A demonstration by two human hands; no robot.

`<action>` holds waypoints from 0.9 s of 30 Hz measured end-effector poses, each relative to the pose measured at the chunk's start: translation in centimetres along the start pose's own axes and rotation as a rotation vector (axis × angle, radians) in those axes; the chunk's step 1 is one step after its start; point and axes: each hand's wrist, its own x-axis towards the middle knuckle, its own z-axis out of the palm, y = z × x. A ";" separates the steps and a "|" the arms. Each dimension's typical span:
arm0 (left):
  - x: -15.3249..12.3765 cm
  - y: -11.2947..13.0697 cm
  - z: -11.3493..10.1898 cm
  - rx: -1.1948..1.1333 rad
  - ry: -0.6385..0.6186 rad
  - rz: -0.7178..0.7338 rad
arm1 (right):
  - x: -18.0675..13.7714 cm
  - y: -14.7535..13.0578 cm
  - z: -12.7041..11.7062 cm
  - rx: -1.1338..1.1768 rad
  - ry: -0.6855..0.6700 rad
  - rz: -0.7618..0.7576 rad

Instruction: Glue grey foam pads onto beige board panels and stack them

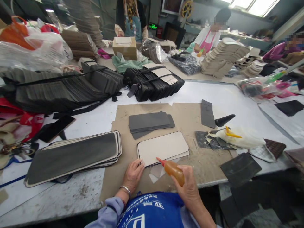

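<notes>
My right hand [188, 185] is wrapped round a squeeze bottle [175, 171] of amber liquid. The bottle tilts, and its red nozzle [161, 161] points down at the near edge of a pale panel [163, 145] with rounded corners and a dark rim. Under that panel another pale one sticks out at the right. My left hand [133, 173] lies with fingers extended at the panel's near left corner, fingertips touching its edge. Just behind the panel is a small pile of grey rectangular pieces [150, 122]. Left of my left hand, a stack of larger dark-topped panels [73, 158] rests on the table.
Brown cardboard [123, 145] covers the work spot. To the right lie a black-handled tool [225, 120], a glue-smeared board [204, 139] and a white bag [237, 139]. Strapped bundles of dark panels [152, 84] stand behind. A phone [57, 128] is at left. Several people work across the table.
</notes>
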 end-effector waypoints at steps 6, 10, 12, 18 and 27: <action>0.2 0.2 -0.2 -0.005 -0.001 0.000 | 0.5 5.9 -3.3 -0.279 0.151 0.043; 0.2 0.2 -0.3 0.000 -0.006 -0.012 | 1.1 5.1 -3.2 -0.183 0.079 0.004; 0.2 0.3 -0.3 0.005 -0.015 -0.022 | 2.2 4.1 -2.3 -0.137 0.093 -0.011; 0.2 0.7 -0.4 0.030 -0.008 -0.039 | 6.1 5.8 -0.9 -0.125 0.077 -0.084; 0.2 1.4 -0.1 0.086 -0.017 -0.064 | 4.2 8.8 -2.5 -0.096 0.092 0.028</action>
